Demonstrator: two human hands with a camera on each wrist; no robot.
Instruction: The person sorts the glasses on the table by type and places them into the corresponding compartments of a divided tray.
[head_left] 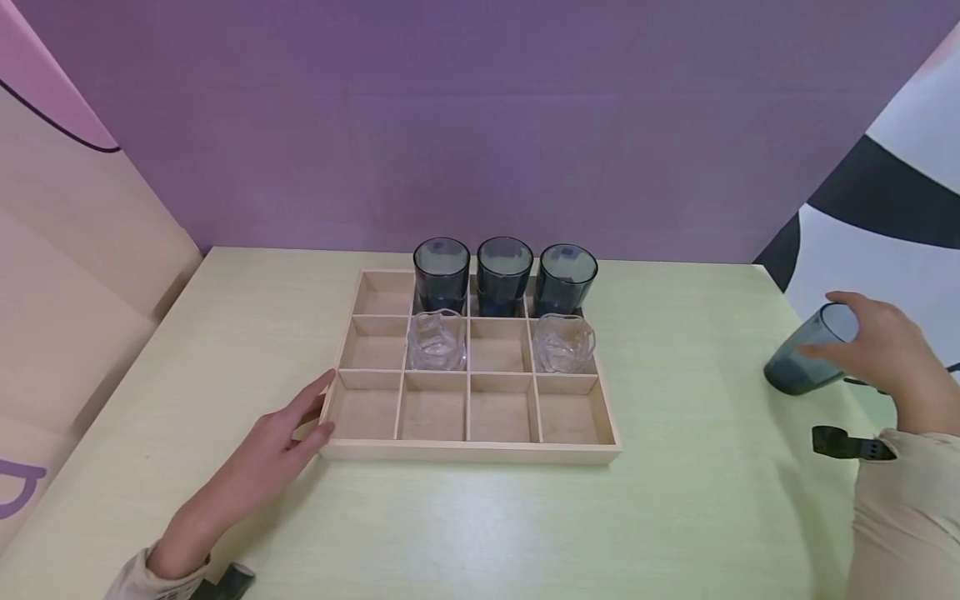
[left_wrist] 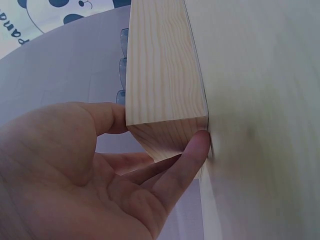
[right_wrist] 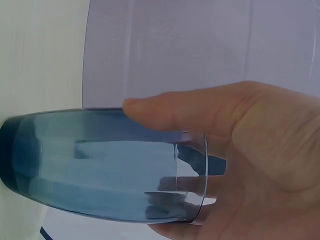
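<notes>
My right hand (head_left: 885, 350) grips a blue-tinted drinking glass (head_left: 801, 354) at the table's right side, thumb and fingers on opposite sides near its rim. In the right wrist view, the base of that glass (right_wrist: 100, 165) meets the tabletop. My left hand (head_left: 270, 446) holds the front left corner of a divided wooden tray (head_left: 472, 452); in the left wrist view a thumb and fingers (left_wrist: 192, 150) touch its wooden end. Three dark tinted glasses (head_left: 504, 279) stand in the tray's back row. Two clear glasses (head_left: 437, 342) sit in the middle row.
A pale tabletop (head_left: 697, 500) surrounds the tray. Behind it rises a purple backdrop (head_left: 480, 125), with a light panel (head_left: 75, 275) on the left and a black-and-white patterned panel (head_left: 877, 225) on the right. Dark straps (head_left: 851, 443) sit at the wrists.
</notes>
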